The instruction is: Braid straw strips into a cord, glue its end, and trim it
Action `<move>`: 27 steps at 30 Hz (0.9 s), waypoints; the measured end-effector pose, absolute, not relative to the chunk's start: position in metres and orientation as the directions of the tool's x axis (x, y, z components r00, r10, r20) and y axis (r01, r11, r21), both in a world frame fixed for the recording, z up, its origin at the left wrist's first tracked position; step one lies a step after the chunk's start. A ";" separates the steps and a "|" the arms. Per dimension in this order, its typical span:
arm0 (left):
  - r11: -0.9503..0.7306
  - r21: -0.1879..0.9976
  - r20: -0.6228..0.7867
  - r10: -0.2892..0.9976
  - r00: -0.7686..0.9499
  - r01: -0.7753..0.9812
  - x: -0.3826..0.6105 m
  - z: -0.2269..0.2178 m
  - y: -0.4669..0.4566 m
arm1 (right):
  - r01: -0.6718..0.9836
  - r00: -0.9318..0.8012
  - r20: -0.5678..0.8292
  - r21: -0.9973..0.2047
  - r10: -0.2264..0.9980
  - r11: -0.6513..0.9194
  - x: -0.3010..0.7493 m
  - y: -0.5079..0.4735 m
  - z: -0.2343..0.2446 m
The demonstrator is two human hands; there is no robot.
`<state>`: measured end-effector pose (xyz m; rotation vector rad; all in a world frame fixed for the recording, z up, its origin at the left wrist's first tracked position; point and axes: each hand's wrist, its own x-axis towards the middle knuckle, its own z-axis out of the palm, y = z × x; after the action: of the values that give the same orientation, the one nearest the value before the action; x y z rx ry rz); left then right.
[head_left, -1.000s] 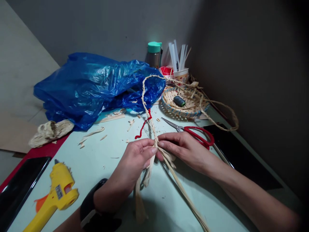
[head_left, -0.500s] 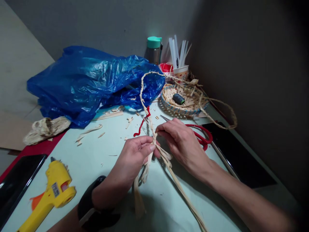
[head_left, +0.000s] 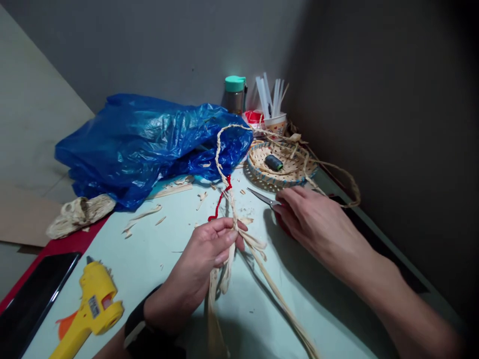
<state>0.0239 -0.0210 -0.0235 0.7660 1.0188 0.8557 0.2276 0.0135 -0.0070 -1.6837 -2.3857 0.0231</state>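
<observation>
My left hand (head_left: 207,249) pinches a braided straw cord (head_left: 220,164) at the point where the braid ends and loose straw strips (head_left: 269,289) trail toward me. A red thread (head_left: 220,199) hangs off the braid just above the pinch. My right hand (head_left: 314,224) has left the braid and lies over the red handles of the scissors (head_left: 264,198), fingers curled around them; only the steel blades show. The braid arcs up and back toward a woven basket (head_left: 258,169).
A blue plastic bag (head_left: 142,139) fills the back left. The basket holds a dark thread spool (head_left: 274,162). A green-capped bottle (head_left: 234,92) and a cup of white sticks (head_left: 275,117) stand behind. A yellow glue gun (head_left: 92,309), a straw bundle (head_left: 78,212) and a dark phone (head_left: 33,294) lie left.
My right hand let go of the braid and moved right onto the scissors' handles. My left hand kept its pinch on the braid.
</observation>
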 end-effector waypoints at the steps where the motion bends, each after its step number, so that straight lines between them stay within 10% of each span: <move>1: 0.468 0.847 -0.401 0.874 0.276 -0.253 0.024 -0.023 -0.021 | 0.946 -0.319 0.128 -0.013 0.939 0.324 0.230 0.013 -0.008; 5: 0.469 0.843 -0.404 0.875 0.266 -0.263 0.026 -0.021 -0.020 | 0.924 -0.343 0.085 0.208 0.935 0.320 0.230 0.010 -0.017; 13: 0.518 0.785 -0.418 0.847 0.327 -0.338 0.026 -0.021 -0.018 | 0.931 -0.335 0.075 0.177 0.939 0.318 0.236 0.009 -0.023; 18: 0.528 0.761 -0.405 0.841 0.359 -0.377 0.026 -0.019 -0.017 | 0.887 -0.276 0.181 -0.331 0.944 0.323 0.238 0.009 -0.016; 22: 0.520 0.765 -0.374 0.840 0.394 -0.381 0.024 -0.022 -0.016 | 0.551 -0.230 0.136 -0.798 0.964 0.244 0.233 0.001 0.003; 27: 0.516 0.757 -0.352 0.839 0.415 -0.401 0.023 -0.024 -0.016 | 0.436 -0.165 -0.067 -0.900 0.984 0.012 0.231 -0.024 0.003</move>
<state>0.0234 -0.0161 -0.0242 0.6360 0.7994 0.8474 0.2311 -0.0236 0.0026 -1.4698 -1.6639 1.1149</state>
